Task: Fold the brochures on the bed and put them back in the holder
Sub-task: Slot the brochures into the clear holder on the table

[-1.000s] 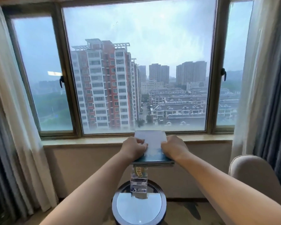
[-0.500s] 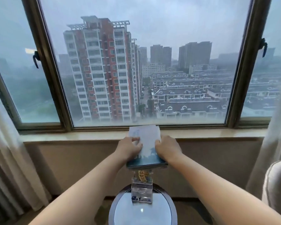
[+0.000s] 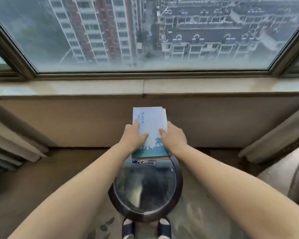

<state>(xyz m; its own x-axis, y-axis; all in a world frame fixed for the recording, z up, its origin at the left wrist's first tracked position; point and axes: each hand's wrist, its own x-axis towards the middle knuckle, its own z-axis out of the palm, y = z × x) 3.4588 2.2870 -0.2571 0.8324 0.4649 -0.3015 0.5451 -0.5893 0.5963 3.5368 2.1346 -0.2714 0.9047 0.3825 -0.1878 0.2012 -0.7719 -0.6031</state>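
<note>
**Q:** Where are the brochures?

**A:** The stack of brochures (image 3: 149, 133) is held flat in the air over the far edge of the round glass-topped bench (image 3: 145, 213), below the window sill (image 3: 93, 87). The top sheet is pale, with a blue skyline print at its near end.

**Q:** Grip?

**A:** My left hand (image 3: 132, 138) grips the left edge and my right hand (image 3: 174, 138) the right. On each, the thumb and forefinger lie on top. The other fingers (image 3: 136, 124) curl round the edge (undersides hidden).

**Q:** Holder?

**A:** Only a strip of the holder (image 3: 143, 162) shows, on the bench under the stack's near end. I cannot tell whether they touch.

**Q:** Anything else?

**A:** My slippers (image 3: 128, 229) are at the bench's foot.
</note>
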